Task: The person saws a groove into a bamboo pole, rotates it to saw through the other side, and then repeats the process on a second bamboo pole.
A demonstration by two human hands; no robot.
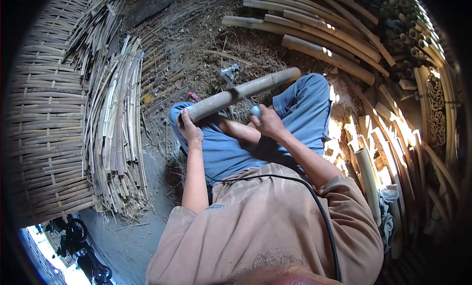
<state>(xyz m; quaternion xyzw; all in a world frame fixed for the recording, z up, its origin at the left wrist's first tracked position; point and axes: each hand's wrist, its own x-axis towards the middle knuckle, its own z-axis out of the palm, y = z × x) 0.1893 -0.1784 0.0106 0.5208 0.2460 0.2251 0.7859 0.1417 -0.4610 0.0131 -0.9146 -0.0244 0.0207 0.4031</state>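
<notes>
A thick bamboo tube (241,93) lies slanted across my crossed legs, its right end higher in the view. My left hand (191,130) is wrapped round the tube's lower left end. In my right hand (269,122) is a tool with a pale blue handle (255,111). Its thin shaft or blade, blurred, runs up to the middle of the tube. Just beyond the tube, a shiny metal piece (230,71) shows; whether it belongs to the tool I cannot tell.
Split bamboo strips (118,118) are piled at the left beside a woven bamboo panel (49,123). Long bamboo poles (329,56) lie at the upper right, and more pieces (366,182) stand at the right. A black cable (322,211) crosses my shirt.
</notes>
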